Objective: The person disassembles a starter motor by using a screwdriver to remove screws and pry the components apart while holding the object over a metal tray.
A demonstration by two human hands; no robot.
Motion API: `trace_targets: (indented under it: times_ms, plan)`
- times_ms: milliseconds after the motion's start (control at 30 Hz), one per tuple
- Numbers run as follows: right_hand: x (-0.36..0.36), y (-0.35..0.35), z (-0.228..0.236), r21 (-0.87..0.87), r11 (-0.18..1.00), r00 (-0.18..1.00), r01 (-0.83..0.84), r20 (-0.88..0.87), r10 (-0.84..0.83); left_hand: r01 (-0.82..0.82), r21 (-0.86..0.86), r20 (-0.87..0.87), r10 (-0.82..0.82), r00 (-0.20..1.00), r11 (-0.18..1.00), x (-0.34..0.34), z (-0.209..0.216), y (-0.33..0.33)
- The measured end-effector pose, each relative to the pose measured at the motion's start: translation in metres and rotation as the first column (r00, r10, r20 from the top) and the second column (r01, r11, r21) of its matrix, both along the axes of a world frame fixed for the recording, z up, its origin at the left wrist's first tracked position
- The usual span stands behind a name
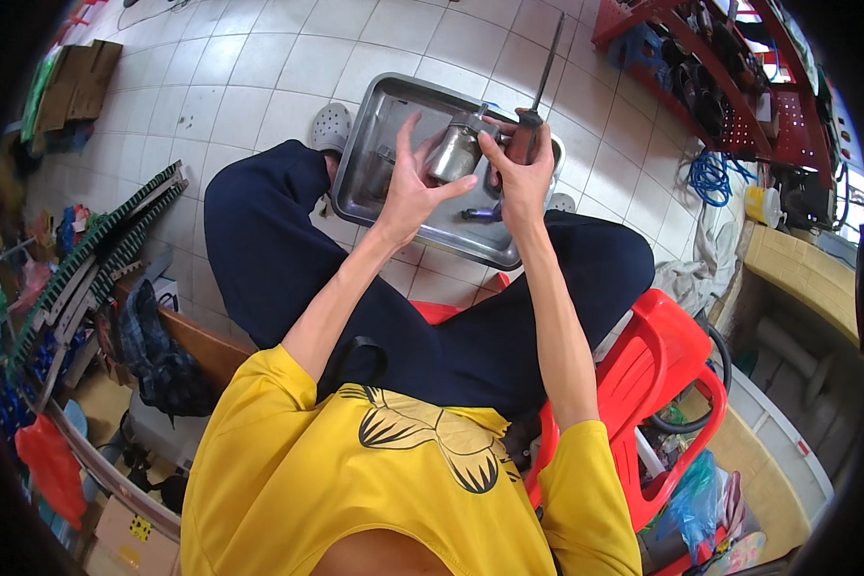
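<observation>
Between my hands a silvery metal cylinder [454,156] with a collar and a thin stem on top is tilted above a metal tray [379,96]. My left hand [411,192] cups its near left side, the thumb along its lower end and the fingers raised beside it. In my right hand [526,187] is a long screwdriver [546,72], its shaft pointing up and away. My right thumb reaches to the cylinder's upper side; the other fingers are partly hidden. Inside the tray, a small purple-and-dark part [482,212] lies below my right hand, and a greyish metal part [382,158] sits left of my left hand.
The tray is between my knees on a tiled floor [278,58]. A red plastic chair [658,336] stands at my right, with a red rack [768,125] and blue coiled cable [710,178] beyond. Green-edged strips [106,250] and clutter crowd the left.
</observation>
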State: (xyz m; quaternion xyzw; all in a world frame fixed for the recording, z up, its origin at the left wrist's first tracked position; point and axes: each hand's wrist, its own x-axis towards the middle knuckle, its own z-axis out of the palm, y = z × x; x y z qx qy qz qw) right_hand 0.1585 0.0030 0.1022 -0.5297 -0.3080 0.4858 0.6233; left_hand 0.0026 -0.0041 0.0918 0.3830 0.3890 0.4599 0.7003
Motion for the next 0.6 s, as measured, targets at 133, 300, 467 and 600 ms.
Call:
trace_targets:
  times_ms: [133,300,467,600]
  plan:
    - [0.006,-0.001,-0.003,0.013,1.0,0.999,-0.015,0.047,0.015,0.058,-0.257,0.252,0.009,0.968,0.965,-0.003,-0.003,0.008]
    - [0.0,-0.007,0.021,0.123,0.986,0.974,-0.114,0.211,0.086,0.182,-0.409,0.364,-0.023,0.931,0.894,0.003,0.007,0.023]
    - [-0.01,-0.018,0.036,0.039,0.969,0.953,-0.245,0.193,0.234,0.355,-0.518,0.513,-0.05,0.857,0.779,-0.005,0.001,0.026]
    - [-0.01,-0.016,0.033,-0.036,0.973,0.954,-0.228,0.191,0.23,0.312,-0.535,0.479,-0.021,0.877,0.785,-0.008,-0.008,0.022]
